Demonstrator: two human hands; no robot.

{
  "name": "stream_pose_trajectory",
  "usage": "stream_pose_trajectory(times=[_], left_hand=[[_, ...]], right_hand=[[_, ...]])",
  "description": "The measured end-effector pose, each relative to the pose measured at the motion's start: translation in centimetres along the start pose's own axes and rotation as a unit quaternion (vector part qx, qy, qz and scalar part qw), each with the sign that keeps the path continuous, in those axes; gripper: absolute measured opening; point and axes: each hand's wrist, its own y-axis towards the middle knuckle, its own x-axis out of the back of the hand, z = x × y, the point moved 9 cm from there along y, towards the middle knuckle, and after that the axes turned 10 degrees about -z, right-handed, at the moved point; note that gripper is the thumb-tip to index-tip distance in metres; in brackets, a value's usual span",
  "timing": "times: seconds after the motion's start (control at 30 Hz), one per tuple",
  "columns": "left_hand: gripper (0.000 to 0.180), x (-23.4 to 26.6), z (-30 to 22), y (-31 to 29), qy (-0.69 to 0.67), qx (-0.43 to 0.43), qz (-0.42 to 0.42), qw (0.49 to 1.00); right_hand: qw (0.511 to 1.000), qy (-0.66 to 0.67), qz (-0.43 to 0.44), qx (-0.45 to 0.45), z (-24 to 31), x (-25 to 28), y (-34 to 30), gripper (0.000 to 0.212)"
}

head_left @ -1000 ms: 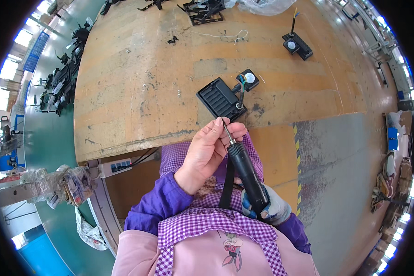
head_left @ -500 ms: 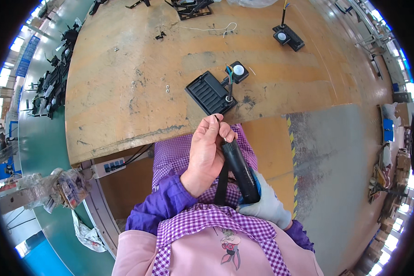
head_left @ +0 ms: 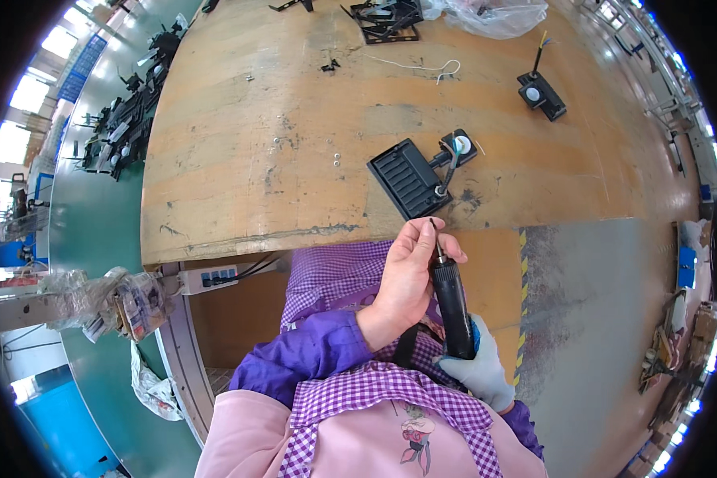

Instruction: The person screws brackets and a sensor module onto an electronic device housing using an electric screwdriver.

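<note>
My right hand (head_left: pixel 486 373), in a pale glove with a blue palm, grips a black electric screwdriver (head_left: pixel 452 311) by its lower end. The tool stands nearly upright in front of my apron, its metal bit pointing to the table edge. My bare left hand (head_left: pixel 410 275) is closed at the bit, thumb and fingertips pinched; a tiny dark piece shows there, too small to name. Just beyond on the table lies a black finned floodlight (head_left: pixel 406 179), back up, with a motion sensor (head_left: pixel 460 145) on its arm and a short cable.
A second sensor light (head_left: pixel 543 97) lies at the far right. Small nuts (head_left: pixel 337 159), black bits (head_left: pixel 330 65), a white string (head_left: pixel 418 66), black brackets (head_left: pixel 390 22) and clear plastic (head_left: pixel 494 17) are on the table. Black parts (head_left: pixel 127 119) cover the green bench at left.
The whole view has shifted, so the table sits further right and lower. The screwdriver has turned more upright, and its bit now shows between my left fingers.
</note>
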Motion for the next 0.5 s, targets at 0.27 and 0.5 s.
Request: stream_pose_trajectory(times=[0.27, 0.5], left_hand=[[0.026, -0.4, -1.0, 0.0, 0.038, 0.006, 0.014, 0.999], [0.025, 0.0, -7.0, -1.5, 0.287, -0.155, 0.014, 0.945]], right_hand=[[0.995, 0.094, 0.004, 0.015, 1.1, -0.3, 0.7, 0.074], [0.996, 0.093, -0.003, 0.008, 0.3, 1.3, 1.1, 0.079]])
